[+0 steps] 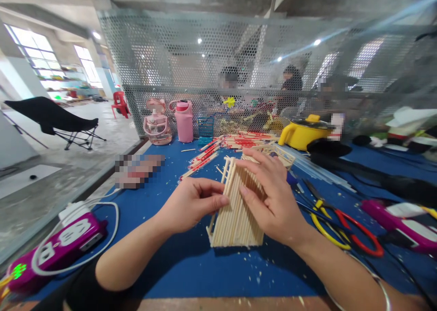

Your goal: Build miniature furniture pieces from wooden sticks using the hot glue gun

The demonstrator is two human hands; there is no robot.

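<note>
A small panel-like structure of pale wooden sticks (pixel 235 224), laid side by side, stands tilted on the blue tabletop. At its left edge, my left hand (pixel 196 201) pinches it between thumb and fingers. My right hand (pixel 275 195) grips it from the right, thumb on the stick face and fingers over the upper part. Just behind my right hand, partly covered by it, is another open frame of sticks (pixel 285 157). Beyond the structure lie several paper-wrapped stick bundles with red print (pixel 244 140).
Pliers with yellow and red handles (pixel 358 238) lie on the right, near a purple power strip (pixel 403 224). Another purple power strip (pixel 64 247) is left. A yellow pot (pixel 303 133), pink bottle (pixel 184 122) and clear jug (pixel 157 126) stand along a perforated metal screen (pixel 177 65).
</note>
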